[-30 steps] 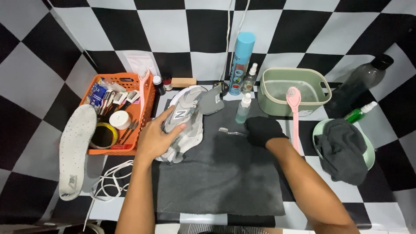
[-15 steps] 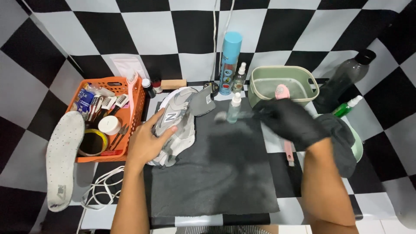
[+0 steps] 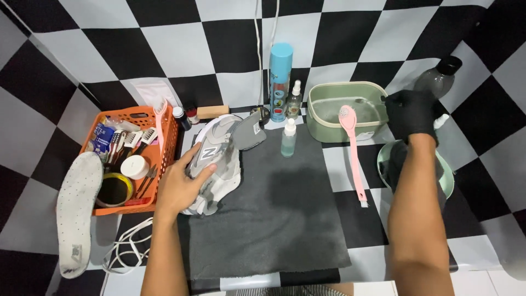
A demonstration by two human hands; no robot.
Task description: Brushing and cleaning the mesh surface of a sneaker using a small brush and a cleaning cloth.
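The grey sneaker (image 3: 216,159) lies on the left edge of the dark grey mat (image 3: 268,219), just right of the orange basket (image 3: 129,159). Its long axis runs from near-left to far-right, with the loose tongue flopped toward the far end of the mat. The left hand (image 3: 181,186) is bare and rests on the sneaker's near side — fingers spread and curled over the upper, pressing it down onto the mat, forearm coming straight up from the near edge.

The right hand (image 3: 411,112), in a black glove, is well apart from the sneaker, off the mat's far-right corner. It reaches to the right rim of the green tub (image 3: 342,109), fingers bent; whether it pinches anything I cannot tell. A pink brush (image 3: 353,153) leans out of the tub with its handle trailing toward the near side, beside the mat's right edge. The left hand is the nearer one to the sneaker by far.
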